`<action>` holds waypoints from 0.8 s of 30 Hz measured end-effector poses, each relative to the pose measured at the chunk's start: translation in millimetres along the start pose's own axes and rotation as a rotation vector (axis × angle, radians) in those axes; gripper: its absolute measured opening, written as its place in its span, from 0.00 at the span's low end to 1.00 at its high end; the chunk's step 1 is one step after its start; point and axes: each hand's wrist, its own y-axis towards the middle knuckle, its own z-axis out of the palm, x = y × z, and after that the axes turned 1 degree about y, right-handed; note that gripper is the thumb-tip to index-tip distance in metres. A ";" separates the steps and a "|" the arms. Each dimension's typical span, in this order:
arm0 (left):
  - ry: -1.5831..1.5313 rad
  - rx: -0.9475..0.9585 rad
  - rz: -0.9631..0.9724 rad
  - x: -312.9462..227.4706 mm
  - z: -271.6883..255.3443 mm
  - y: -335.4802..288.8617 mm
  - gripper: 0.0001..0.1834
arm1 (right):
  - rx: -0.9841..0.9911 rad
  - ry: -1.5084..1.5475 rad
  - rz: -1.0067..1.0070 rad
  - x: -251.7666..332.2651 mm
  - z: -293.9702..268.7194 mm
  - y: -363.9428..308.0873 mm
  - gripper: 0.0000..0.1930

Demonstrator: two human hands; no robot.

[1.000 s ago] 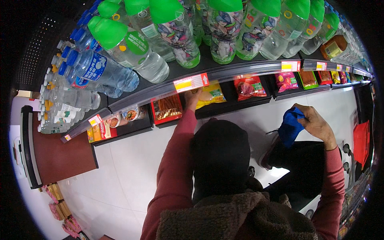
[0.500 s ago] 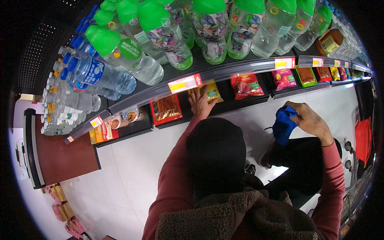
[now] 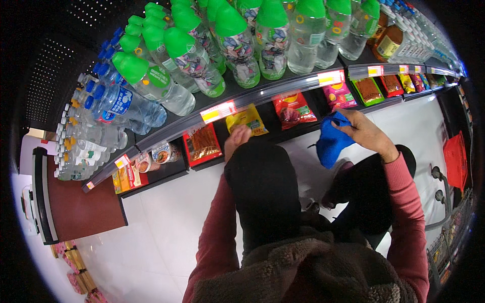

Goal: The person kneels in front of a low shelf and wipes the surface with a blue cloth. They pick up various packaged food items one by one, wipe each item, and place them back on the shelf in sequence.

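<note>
Shop shelf (image 3: 283, 98), low row of snack packets under bottled water.
Left hand (image 3: 236, 140) touched the yellow packet (image 3: 247, 119), grip unclear; right hand (image 3: 365, 132) clutched a blue cloth (image 3: 331, 144) near the shelf's front edge; a careless wipe might dislodge packets.

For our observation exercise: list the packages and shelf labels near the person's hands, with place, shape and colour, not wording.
Flat yellow snack packet: bottom shelf, touching left hand.
Red snack packet: right of it.
Yellow-and-red shelf label: on the rail above.
Blue cloth: in right hand.
</note>
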 end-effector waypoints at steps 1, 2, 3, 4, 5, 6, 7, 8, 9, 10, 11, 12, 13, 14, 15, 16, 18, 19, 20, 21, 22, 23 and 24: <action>-0.220 0.080 -0.141 -12.2 -9.6 -10.9 0.28 | -0.031 0.091 -0.018 0.8 4.0 -3.5 0.13; -0.451 0.165 -0.108 -25.2 -17.2 -22.7 0.27 | -0.063 0.181 -0.037 1.6 9.6 -8.6 0.14; -0.647 0.243 -0.136 -38.1 -25.5 -36.5 0.27 | -0.092 0.273 -0.055 2.1 14.9 -15.4 0.14; -0.864 0.333 -0.142 -50.3 -32.4 -48.7 0.27 | -0.110 0.240 -0.035 2.2 16.9 -22.7 0.15; -0.832 0.320 -0.211 -61.2 -37.6 -58.7 0.27 | -0.143 0.281 -0.007 2.7 20.1 -30.9 0.16; -0.819 0.317 -0.257 -70.5 -42.0 -66.3 0.27 | -0.176 0.312 0.020 4.2 24.8 -39.9 0.16; -0.820 0.325 -0.284 -78.2 -46.5 -73.7 0.28 | -0.212 0.328 0.097 6.3 29.0 -48.8 0.16; -0.800 0.308 -0.341 -83.9 -46.1 -80.5 0.28 | -0.249 0.378 0.106 8.9 32.7 -58.1 0.17; -0.792 0.296 -0.356 -88.4 -46.3 -85.7 0.28 | -0.262 0.444 0.088 12.1 35.4 -69.3 0.18; -0.789 0.279 -0.353 -91.8 -46.1 -90.5 0.28 | -0.279 0.496 0.127 15.6 37.2 -81.4 0.18; -0.788 0.262 -0.340 -94.1 -45.2 -93.6 0.28 | -0.296 0.553 0.171 19.0 39.6 -93.7 0.18; -0.789 0.246 -0.325 -95.9 -44.4 -96.4 0.28 | -0.328 0.638 0.184 22.0 42.3 -105.5 0.19; -0.789 0.228 -0.309 -96.9 -43.6 -99.4 0.28 | -0.359 0.708 0.196 23.9 44.4 -116.7 0.19; -0.785 0.209 -0.295 -97.8 -43.5 -101.9 0.28 | -0.383 0.779 0.208 24.8 45.6 -127.0 0.19; -0.778 0.194 -0.278 -98.9 -43.4 -104.1 0.27 | -0.407 0.850 0.226 24.2 45.2 -134.8 0.19; -0.767 0.182 -0.270 -100.0 -44.2 -107.0 0.27 | -0.422 0.896 0.211 22.7 44.9 -141.1 0.18; -0.734 0.157 -0.259 -101.8 -45.4 -112.3 0.27 | -0.447 0.991 0.201 18.0 45.4 -151.1 0.18; -0.711 0.147 -0.255 -101.9 -46.1 -114.4 0.27 | -0.456 1.040 0.198 15.9 47.1 -156.3 0.18; -0.696 0.135 -0.251 -102.3 -47.5 -116.2 0.27 | -0.468 1.055 0.173 13.6 47.5 -159.3 0.18; -0.673 0.126 -0.246 -102.4 -47.3 -116.7 0.27 | -0.481 1.069 0.147 11.2 47.7 -161.0 0.17; -0.647 0.117 -0.247 -101.8 -47.4 -118.9 0.27 | -0.494 1.086 0.136 9.1 48.7 -163.7 0.17; -0.622 0.103 -0.248 -100.6 -46.8 -120.2 0.27 | -0.494 1.109 0.118 6.5 48.2 -166.5 0.17; -0.594 0.089 -0.248 -98.9 -44.5 -120.2 0.27 | -0.492 1.131 0.113 3.6 46.4 -168.1 0.17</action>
